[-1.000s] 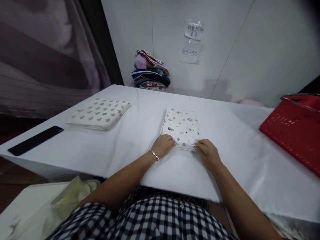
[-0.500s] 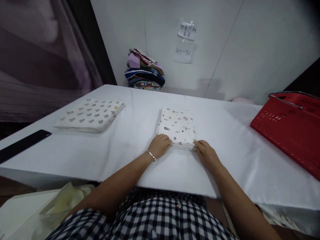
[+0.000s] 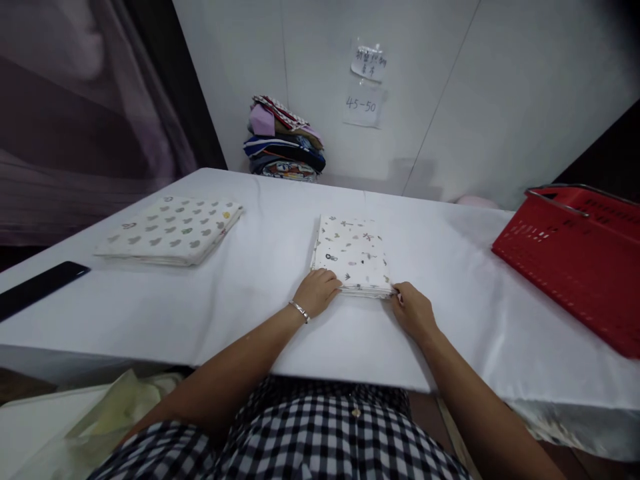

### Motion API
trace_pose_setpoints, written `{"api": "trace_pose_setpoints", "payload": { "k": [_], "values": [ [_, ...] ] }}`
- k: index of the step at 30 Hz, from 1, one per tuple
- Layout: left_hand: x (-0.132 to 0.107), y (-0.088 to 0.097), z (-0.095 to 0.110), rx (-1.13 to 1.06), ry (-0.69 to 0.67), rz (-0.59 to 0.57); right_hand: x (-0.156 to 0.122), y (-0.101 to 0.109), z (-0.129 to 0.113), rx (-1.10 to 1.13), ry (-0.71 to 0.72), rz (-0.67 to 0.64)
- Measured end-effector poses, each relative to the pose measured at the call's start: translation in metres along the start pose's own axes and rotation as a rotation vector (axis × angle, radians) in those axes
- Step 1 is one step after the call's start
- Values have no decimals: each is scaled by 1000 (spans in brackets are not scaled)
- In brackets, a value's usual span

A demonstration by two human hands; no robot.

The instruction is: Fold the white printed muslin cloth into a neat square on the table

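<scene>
A small folded white cloth with tiny prints (image 3: 352, 253) lies in the middle of the white-covered table (image 3: 270, 293). My left hand (image 3: 317, 292), with a silver bracelet on the wrist, rests on the cloth's near left corner, fingers curled over its edge. At the near right corner my right hand (image 3: 413, 309) pinches the cloth's edge with closed fingers.
A second folded cloth with heart prints (image 3: 171, 229) lies at the left. A black flat object (image 3: 36, 288) sits at the table's left edge. A red plastic basket (image 3: 575, 252) stands at the right. A pile of colourful fabrics (image 3: 283, 141) sits against the back wall under paper notes.
My hands and the printed cloth keep their hold and place. The view has shifted slightly, showing more of the red basket.
</scene>
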State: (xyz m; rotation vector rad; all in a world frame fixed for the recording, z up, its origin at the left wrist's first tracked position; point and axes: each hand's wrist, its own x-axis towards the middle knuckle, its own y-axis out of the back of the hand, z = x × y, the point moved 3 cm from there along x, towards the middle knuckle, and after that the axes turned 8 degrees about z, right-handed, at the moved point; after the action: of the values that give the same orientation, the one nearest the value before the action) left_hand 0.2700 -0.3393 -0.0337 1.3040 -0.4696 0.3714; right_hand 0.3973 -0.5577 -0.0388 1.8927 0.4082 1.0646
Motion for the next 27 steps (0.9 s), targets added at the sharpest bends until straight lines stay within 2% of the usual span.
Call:
{"api": "trace_pose_setpoints", "payload": {
  "k": [6, 11, 14, 17, 22, 27],
  "values": [
    [-2, 4, 1, -45, 13, 9, -3, 1, 5, 72, 31, -29],
    [-12, 22, -9, -96, 60, 60, -4, 11, 1, 155, 93, 62],
    [-22, 33, -19, -106, 122, 98, 2, 14, -12, 228, 196, 112],
    [-31, 39, -25, -159, 176, 140, 12, 10, -31, 266, 300, 107],
    [-36, 39, -30, -224, 256, 216, 35, -5, -63, 260, 413, 9],
    [-35, 35, -32, -197, 259, 191, 52, -22, -87, 219, 451, -94]
  ]
}}
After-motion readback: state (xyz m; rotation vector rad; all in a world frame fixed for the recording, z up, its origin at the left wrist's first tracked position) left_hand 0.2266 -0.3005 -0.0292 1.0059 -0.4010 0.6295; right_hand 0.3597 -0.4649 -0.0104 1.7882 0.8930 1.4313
